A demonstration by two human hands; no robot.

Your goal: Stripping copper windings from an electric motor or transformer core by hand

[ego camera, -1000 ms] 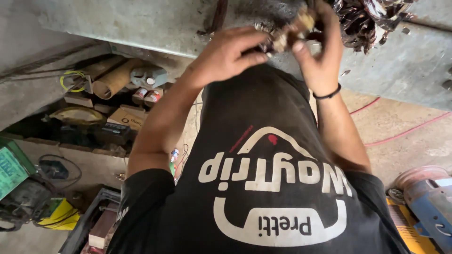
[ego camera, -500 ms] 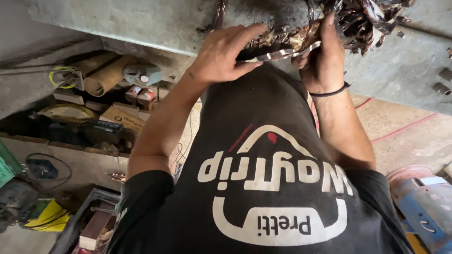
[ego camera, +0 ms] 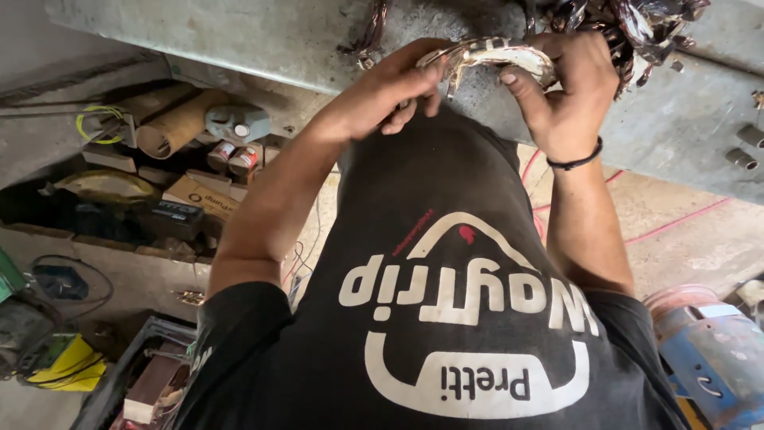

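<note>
Both hands are up at the edge of the grey metal workbench, working on a curved bundle of taped copper winding wire. The left hand has its fingers curled and pinched shut on the left end of the bundle, and the right hand is wrapped over the right end with the thumb pressing up into the arc. So the coil sits right between the two hands, just above the person's chest and against the bench edge.

Progress-wise, I'd guess it's midway: this one loop looks pulled free and shaped, but there's a whole tangle of dark windings just past the right hand that looks unsorted.

Room is tight. The bench edge is touching distance from the knuckles, and a couple of bolts stick out on the right. Lower left is a cluttered shelf with cardboard tubes and small cans, well apart from the hands. A blue motor housing sits near the right elbow.
</note>
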